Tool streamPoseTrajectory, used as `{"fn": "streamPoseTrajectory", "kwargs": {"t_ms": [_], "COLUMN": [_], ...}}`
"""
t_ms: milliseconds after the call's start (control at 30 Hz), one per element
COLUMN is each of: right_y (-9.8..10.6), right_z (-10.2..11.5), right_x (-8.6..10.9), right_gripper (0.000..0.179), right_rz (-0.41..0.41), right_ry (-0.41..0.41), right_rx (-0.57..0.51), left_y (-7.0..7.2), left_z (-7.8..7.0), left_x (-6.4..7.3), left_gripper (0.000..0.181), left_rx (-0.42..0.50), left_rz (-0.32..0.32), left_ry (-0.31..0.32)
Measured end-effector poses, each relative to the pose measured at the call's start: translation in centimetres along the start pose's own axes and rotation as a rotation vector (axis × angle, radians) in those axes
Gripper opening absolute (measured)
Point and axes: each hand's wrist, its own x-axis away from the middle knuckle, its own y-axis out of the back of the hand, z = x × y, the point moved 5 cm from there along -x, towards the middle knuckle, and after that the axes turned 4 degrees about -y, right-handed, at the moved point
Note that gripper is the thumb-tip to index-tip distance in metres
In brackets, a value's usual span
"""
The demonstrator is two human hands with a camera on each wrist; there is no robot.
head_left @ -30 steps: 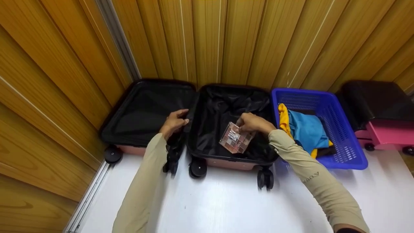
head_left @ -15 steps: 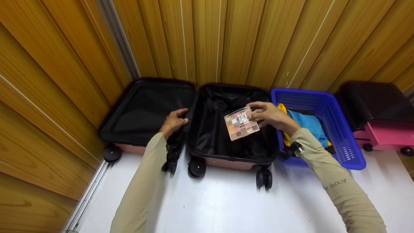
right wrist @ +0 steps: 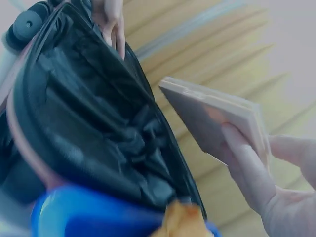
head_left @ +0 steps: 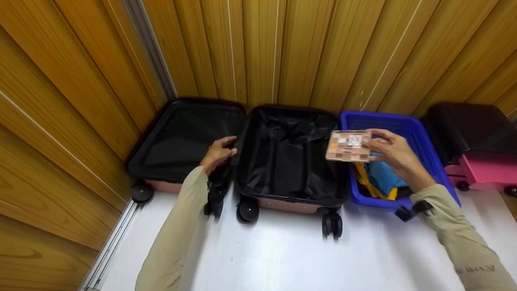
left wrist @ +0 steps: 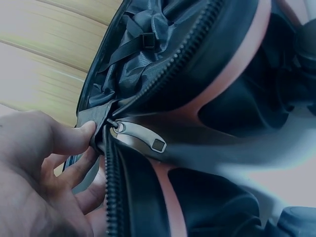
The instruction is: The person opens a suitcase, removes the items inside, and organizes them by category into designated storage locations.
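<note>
An open suitcase lies spread flat, with its left half point(head_left: 190, 137) and its black-lined right half point(head_left: 291, 161) side by side. My left hand point(head_left: 220, 153) is at the seam between them. In the left wrist view its thumb and fingers pinch the black fabric hinge strip point(left wrist: 96, 121), beside a metal zipper pull point(left wrist: 143, 136). My right hand point(head_left: 389, 151) holds an eyeshadow palette point(head_left: 347, 147) by one edge, above the left rim of a blue basket point(head_left: 428, 149). In the right wrist view, the palette's plain back point(right wrist: 202, 118) shows, with the thumb or a finger across it.
Blue cloth point(head_left: 383, 173) and yellow cloth point(head_left: 365, 182) lie in the basket. At the far right stands a pink and black case point(head_left: 488, 169) on wheels. A wood-panelled wall point(head_left: 291, 52) rises close behind, and the white floor point(head_left: 266, 254) extends in front.
My right hand has lifted the palette out of the suitcase's right half and carried it right, to the basket's left side. The left hand has stayed at the seam.
</note>
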Motion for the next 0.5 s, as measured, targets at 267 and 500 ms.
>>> {"fn": "streamPoseTrajectory", "kwargs": {"t_ms": [267, 500], "right_y": [6.9, 12.8], "right_z": [0.2, 0.5], "right_x": [4.0, 9.4], "right_gripper": [0.018, 0.024], "right_rz": [-0.195, -0.45], "right_ry": [0.032, 0.248], "right_rx": [-0.151, -0.292], "left_y": [-0.9, -1.0], "left_z": [0.2, -0.4], "left_x": [0.4, 0.2], "left_gripper": [0.058, 0.055], "left_rx": [0.008, -0.171], "left_rz": [0.005, -0.057], "left_ry": [-0.002, -0.065]}}
